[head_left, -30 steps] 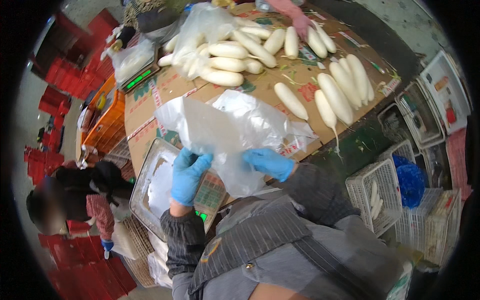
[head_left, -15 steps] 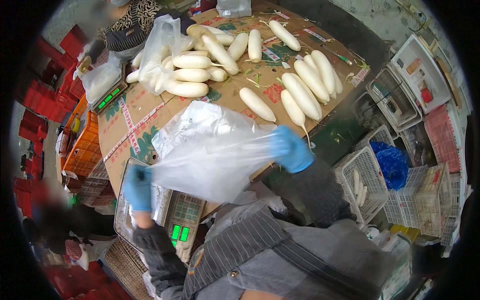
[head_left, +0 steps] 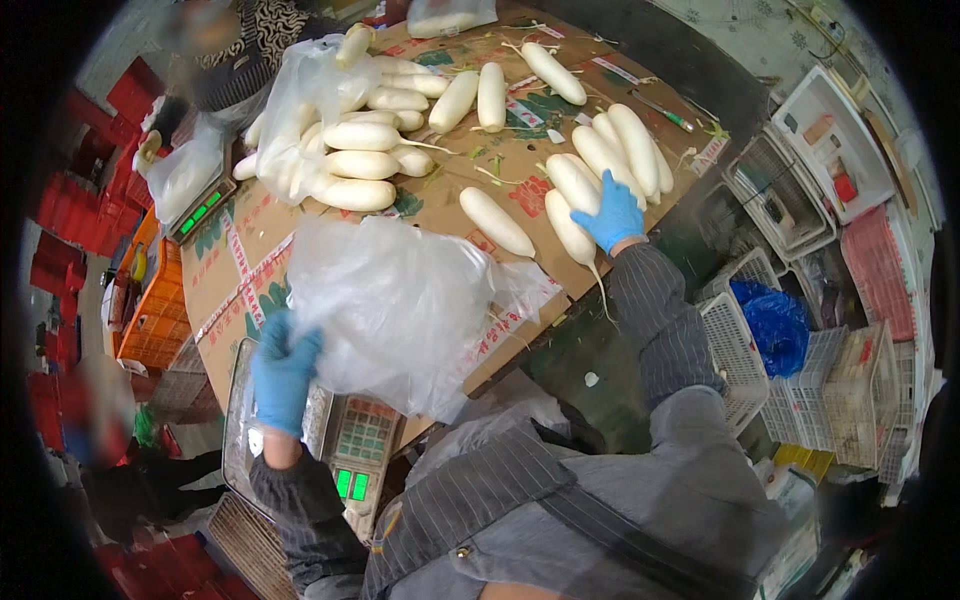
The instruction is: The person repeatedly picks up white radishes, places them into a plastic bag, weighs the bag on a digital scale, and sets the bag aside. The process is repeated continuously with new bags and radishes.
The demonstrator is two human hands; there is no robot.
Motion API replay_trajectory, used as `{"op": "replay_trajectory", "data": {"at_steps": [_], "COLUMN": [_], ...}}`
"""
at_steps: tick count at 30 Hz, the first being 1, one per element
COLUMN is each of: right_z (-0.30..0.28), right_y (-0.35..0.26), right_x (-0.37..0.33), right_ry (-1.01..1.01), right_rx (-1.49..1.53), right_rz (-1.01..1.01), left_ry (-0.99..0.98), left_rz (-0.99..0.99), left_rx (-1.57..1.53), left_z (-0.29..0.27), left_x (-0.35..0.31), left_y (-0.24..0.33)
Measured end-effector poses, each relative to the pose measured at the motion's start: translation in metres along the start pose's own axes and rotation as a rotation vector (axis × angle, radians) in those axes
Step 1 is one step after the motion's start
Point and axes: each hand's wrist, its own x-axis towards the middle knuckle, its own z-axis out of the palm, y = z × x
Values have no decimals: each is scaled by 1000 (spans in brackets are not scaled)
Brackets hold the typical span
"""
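Observation:
My left hand (head_left: pixel 283 375), in a blue glove, pinches the left edge of a clear plastic bag (head_left: pixel 385 305). The bag lies puffed and crumpled over the near edge of the cardboard-covered table. My right hand (head_left: pixel 612 212), gloved alike, rests on a white radish (head_left: pixel 573 183) with its fingers stretched out. Beside it lies another white radish (head_left: pixel 568 228) with a long thin root, and several more form a group just beyond. A single white radish (head_left: pixel 497 222) lies apart, between the bag and that group.
A digital scale (head_left: pixel 362 440) stands below my left hand. Across the table are a radish-filled plastic bag (head_left: pixel 300 120), a knife (head_left: pixel 665 112) and another person (head_left: pixel 245 60). White crates (head_left: pixel 735 350) and a blue bag (head_left: pixel 775 330) stand to the right; an orange crate (head_left: pixel 160 310) to the left.
My right hand has let go of the bag and moved right and away onto the radishes. The bag, stretched between both hands before, now hangs slack from my left hand.

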Motion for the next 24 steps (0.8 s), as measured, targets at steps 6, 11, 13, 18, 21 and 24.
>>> {"op": "replay_trajectory", "data": {"at_steps": [6,11,13,18,21,24], "right_z": [8,-84,-91,1,18,-101], "right_y": [21,-91,-128,-145,-129,-112], "right_x": [14,-51,-76,-106,-96,-39], "right_ry": [-454,-665,-908,-888,-859,-1265], "right_rx": [793,2293,1965,788,682,1060], "right_rz": [55,-176,-318,-620,-754,-698], "left_ry": [-229,-389,-536,-60,-484,-442], "left_rz": [-321,-515,-577,-701,-387,-296], "left_rx": [-524,-891,-1151,-1533,-1547,-1625], "left_z": [28,66,70,40,21,23], "left_x": [-33,-40,-45,-73,-70,-61], "left_y": [25,21,32,56,47,40]}}
